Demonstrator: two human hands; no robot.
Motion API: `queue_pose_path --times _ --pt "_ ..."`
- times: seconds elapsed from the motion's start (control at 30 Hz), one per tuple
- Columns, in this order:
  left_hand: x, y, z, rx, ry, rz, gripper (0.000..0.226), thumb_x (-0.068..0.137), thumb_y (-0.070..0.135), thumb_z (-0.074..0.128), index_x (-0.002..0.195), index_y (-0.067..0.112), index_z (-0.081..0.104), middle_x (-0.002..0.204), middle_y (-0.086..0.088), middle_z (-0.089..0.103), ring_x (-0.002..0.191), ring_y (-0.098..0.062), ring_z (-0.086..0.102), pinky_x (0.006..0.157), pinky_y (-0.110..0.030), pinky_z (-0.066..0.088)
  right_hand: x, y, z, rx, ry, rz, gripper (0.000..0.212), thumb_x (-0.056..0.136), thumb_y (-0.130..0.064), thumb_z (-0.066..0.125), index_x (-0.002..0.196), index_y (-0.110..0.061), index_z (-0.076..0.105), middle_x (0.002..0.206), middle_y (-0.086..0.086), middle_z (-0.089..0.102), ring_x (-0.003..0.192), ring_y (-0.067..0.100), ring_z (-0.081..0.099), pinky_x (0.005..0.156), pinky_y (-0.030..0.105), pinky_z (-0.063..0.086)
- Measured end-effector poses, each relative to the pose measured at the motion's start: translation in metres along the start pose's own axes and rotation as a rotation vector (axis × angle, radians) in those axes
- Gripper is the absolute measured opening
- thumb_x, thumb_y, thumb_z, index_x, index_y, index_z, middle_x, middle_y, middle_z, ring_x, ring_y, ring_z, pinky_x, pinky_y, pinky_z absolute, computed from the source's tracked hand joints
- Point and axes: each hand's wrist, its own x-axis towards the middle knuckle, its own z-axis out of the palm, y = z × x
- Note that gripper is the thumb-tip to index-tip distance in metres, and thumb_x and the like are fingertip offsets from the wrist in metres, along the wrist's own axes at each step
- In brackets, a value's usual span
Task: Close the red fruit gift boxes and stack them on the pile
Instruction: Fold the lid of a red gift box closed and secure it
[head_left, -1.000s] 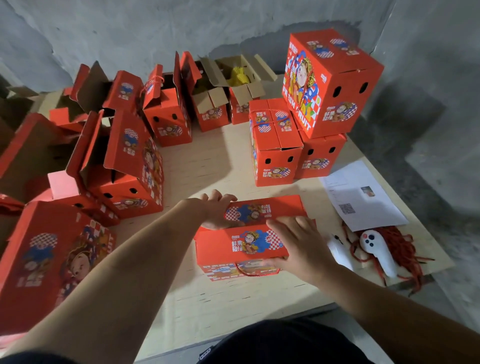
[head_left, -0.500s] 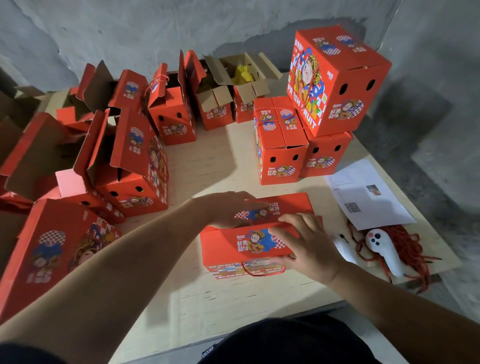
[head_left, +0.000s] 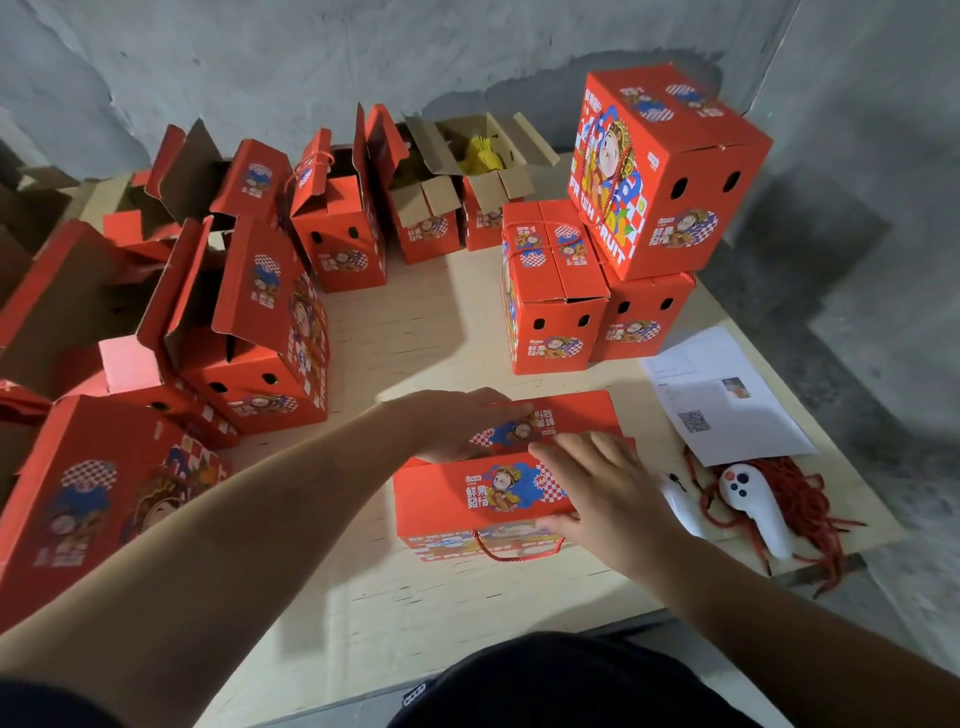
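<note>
A red fruit gift box (head_left: 457, 499) stands on the wooden table near its front edge, its two top flaps folded down and a red cord handle hanging on its front side. My left hand (head_left: 462, 423) lies flat on the far flap. My right hand (head_left: 605, 493) presses the near flap at its right end, thumb on the box's front. Behind it stands the pile (head_left: 660, 208): two closed boxes side by side with a third closed box tilted on top of the right one.
Several open red boxes (head_left: 260, 338) crowd the left and back of the table. A closed box (head_left: 98, 499) lies at the near left. A paper sheet (head_left: 727, 400), a white controller (head_left: 753, 504) and red cords (head_left: 810, 514) lie at the right.
My left hand has slid rightward along the far flap, pressing it flatter. My right hand has stayed on the near flap. The box has not moved.
</note>
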Motion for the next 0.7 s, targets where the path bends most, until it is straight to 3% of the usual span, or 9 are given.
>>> queue_pose_path --times 0.13,0.23,0.4,0.57,0.7 --pt "-0.002 -0.004 -0.003 -0.069 -0.084 -0.054 0.085 0.101 0.045 0.062 0.163 0.049 0.004 0.169 0.002 0.024 0.151 -0.025 0.035 0.120 -0.050 0.035 -0.011 -0.004 -0.003 -0.017 0.097 0.014 0.056 0.078 -0.039 0.085 0.127 -0.020 0.068 0.124 0.002 0.065 0.112 0.029 0.059 0.094 0.047 0.050" --pt "0.002 -0.001 0.000 -0.032 -0.074 -0.059 0.092 0.100 0.032 0.066 0.163 0.050 0.001 0.163 0.000 0.028 0.140 -0.028 0.044 0.114 -0.051 0.040 -0.015 -0.009 -0.006 0.011 0.039 0.037 0.064 0.080 -0.037 0.082 0.138 -0.019 0.063 0.133 0.003 0.062 0.125 0.032 0.056 0.105 0.049 0.049" --pt "-0.001 -0.009 0.006 -0.145 0.021 -0.051 0.070 0.104 0.058 0.049 0.161 0.056 0.009 0.156 0.003 0.041 0.136 -0.023 0.048 0.113 -0.046 0.040 -0.011 -0.009 -0.009 0.025 0.058 0.061 0.060 0.082 -0.043 0.078 0.135 -0.018 0.066 0.131 0.001 0.064 0.122 0.028 0.058 0.104 0.043 0.047" --pt "0.001 -0.011 0.005 -0.195 0.063 -0.070 0.064 0.095 0.080 0.039 0.153 0.065 0.017 0.152 0.007 0.050 0.132 -0.019 0.052 0.110 -0.042 0.041 -0.010 -0.006 0.000 0.065 0.071 0.075 0.054 0.090 -0.049 0.066 0.136 -0.020 0.065 0.131 -0.002 0.062 0.122 0.023 0.054 0.106 0.038 0.043" --pt "-0.003 -0.010 -0.002 -0.411 -0.006 -0.128 0.056 0.082 0.087 0.038 0.136 0.079 0.022 0.133 0.025 0.056 0.117 -0.005 0.057 0.104 -0.039 0.043 -0.004 0.000 0.008 0.101 0.030 0.089 0.052 0.091 -0.048 0.067 0.134 -0.018 0.064 0.127 -0.004 0.063 0.117 0.020 0.056 0.101 0.035 0.047"
